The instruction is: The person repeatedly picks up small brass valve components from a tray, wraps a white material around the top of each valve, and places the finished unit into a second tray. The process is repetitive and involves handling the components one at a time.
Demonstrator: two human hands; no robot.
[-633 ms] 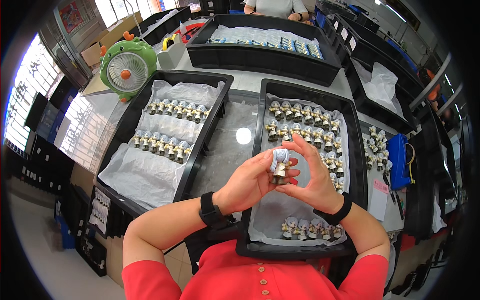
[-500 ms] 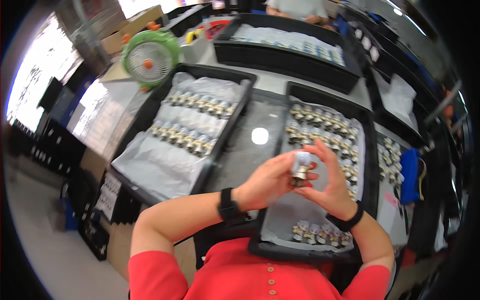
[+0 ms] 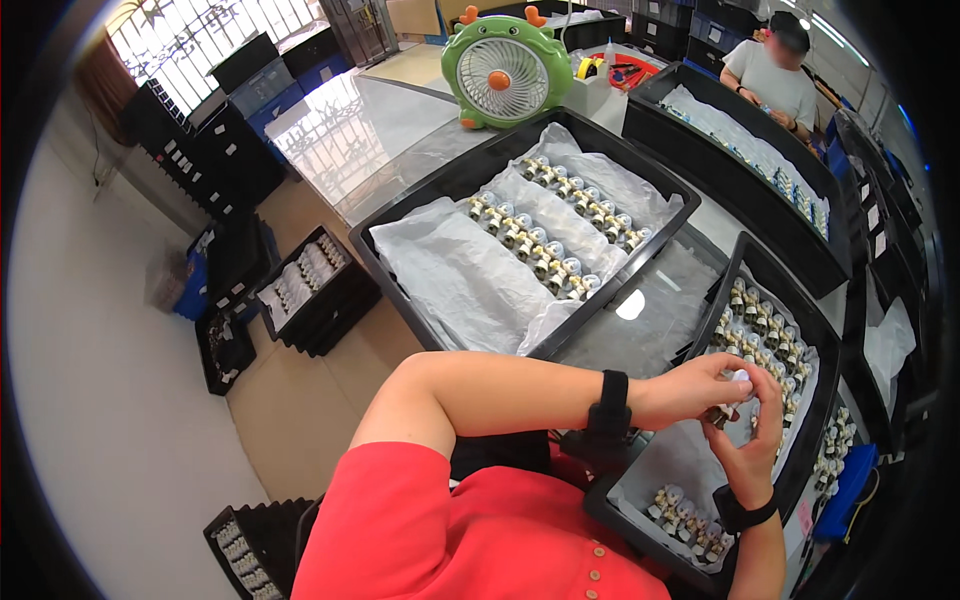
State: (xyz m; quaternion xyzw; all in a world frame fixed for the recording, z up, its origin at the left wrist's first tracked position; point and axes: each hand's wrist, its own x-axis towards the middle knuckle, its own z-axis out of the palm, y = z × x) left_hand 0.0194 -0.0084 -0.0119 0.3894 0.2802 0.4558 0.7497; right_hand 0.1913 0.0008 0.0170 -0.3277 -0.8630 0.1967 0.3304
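Figurine sits pinched in our left hand; our right hand curls close, grip unclear. Black tray below us

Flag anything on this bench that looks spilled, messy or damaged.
One untidy spot: the loose figurines beside the blue object at right look jumbled, whereas those in the left black tray form neat rows. No spill shows. The held figurine is too small and covered to check for damage.
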